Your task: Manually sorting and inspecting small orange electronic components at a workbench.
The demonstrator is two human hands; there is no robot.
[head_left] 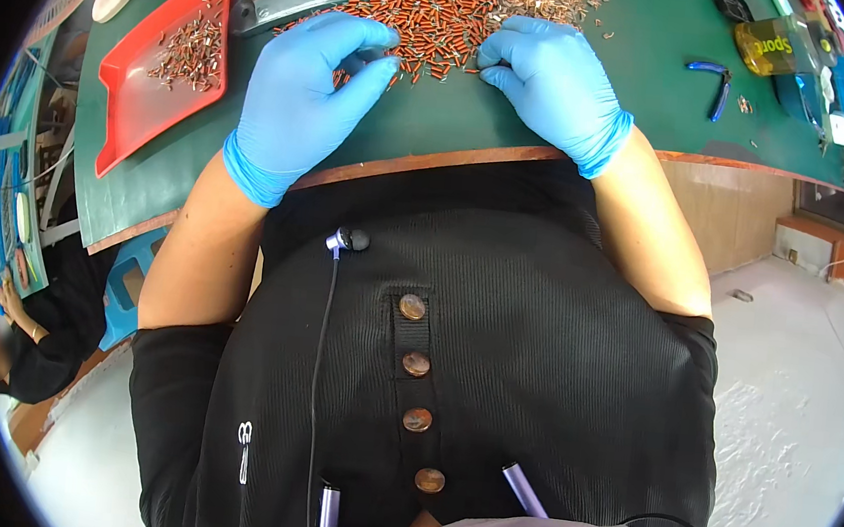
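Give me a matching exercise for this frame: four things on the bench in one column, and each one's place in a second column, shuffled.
Things:
1. red tray
2. pile of small red parts
3. blue-handled pliers
4. left hand

Places:
A. far right of the green mat
B. between the two gloved hands
C. left side of the mat, a few parts in it
D. fingertips at the near left edge of the pile

Pairs: 1-C, 2-B, 3-A, 4-D

Both bare forearms come up from below and angle in toward each other. The left hand [301,102] in a blue glove is curled, fingers bent down. The right hand [553,86], gloved too, pinches its fingertips together.
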